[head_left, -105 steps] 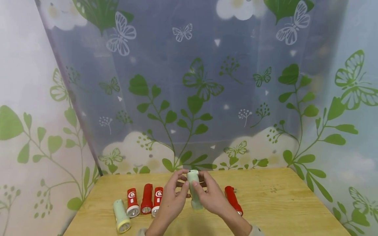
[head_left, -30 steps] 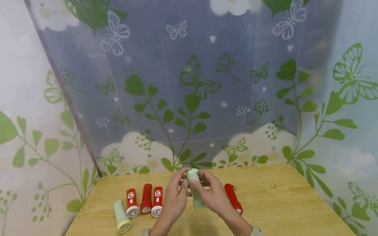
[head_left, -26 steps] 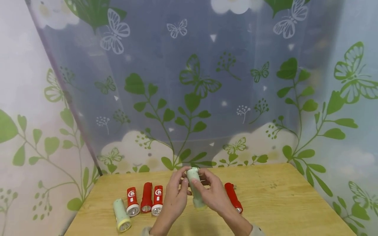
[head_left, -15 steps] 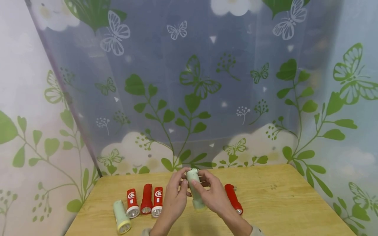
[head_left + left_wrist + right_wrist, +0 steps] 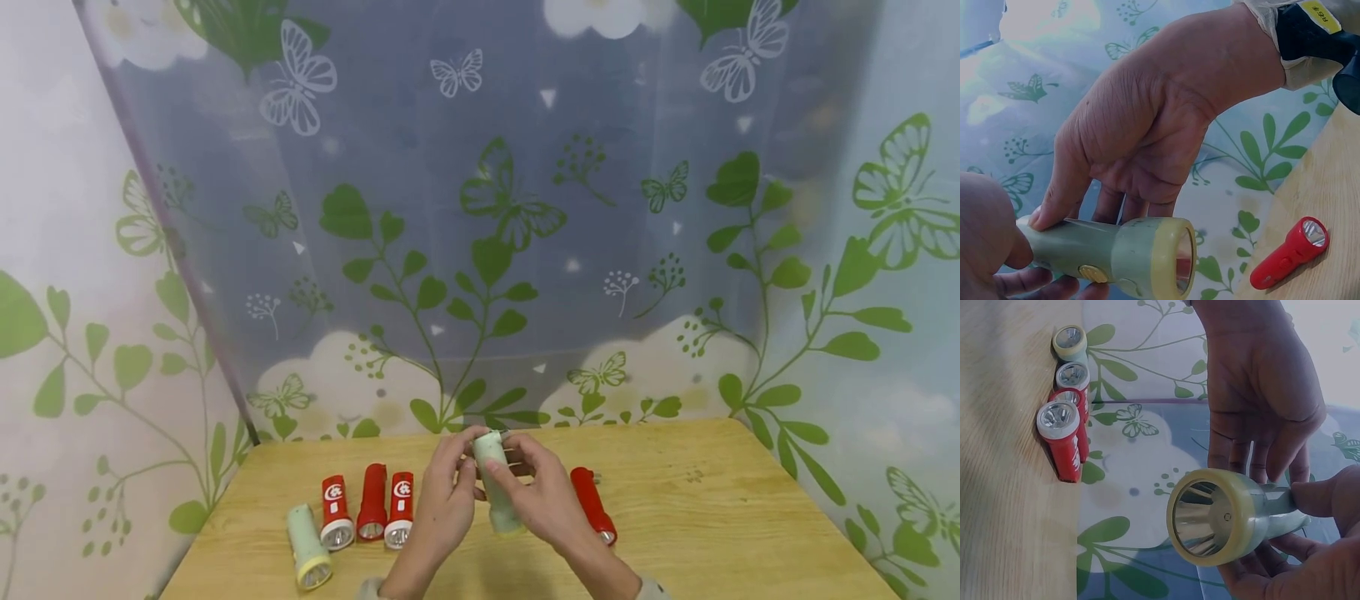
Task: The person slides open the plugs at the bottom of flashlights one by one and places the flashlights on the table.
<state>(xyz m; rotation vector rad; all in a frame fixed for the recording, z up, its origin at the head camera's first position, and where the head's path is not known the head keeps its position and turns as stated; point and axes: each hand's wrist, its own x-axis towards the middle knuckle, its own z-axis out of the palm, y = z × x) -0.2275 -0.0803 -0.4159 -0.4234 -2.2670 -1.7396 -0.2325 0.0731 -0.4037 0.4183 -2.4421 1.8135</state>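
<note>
Both hands hold one pale green flashlight (image 5: 495,492) above the middle of the table, its yellow-rimmed head low and its tail end up. My right hand (image 5: 543,492) grips the body, thumb laid along it. My left hand (image 5: 447,492) pinches it near the tail, with the index finger at the top end. In the left wrist view a yellow switch (image 5: 1093,273) shows on the flashlight's side. The right wrist view looks into the yellow-rimmed lens (image 5: 1210,515), which appears unlit. Some fingertips behind the body are hidden.
Left on the wooden table (image 5: 690,517) lie a green flashlight (image 5: 307,546), a red-and-white one (image 5: 337,512), a plain red one (image 5: 372,504) and another red-and-white one (image 5: 401,508). Right of my hands lies a red flashlight (image 5: 592,504). A patterned curtain (image 5: 480,250) stands behind.
Since the oldest frame the held flashlight has tilted slightly, and my left index finger lies a little further over its tail end. In the last second the hands have hardly moved.
</note>
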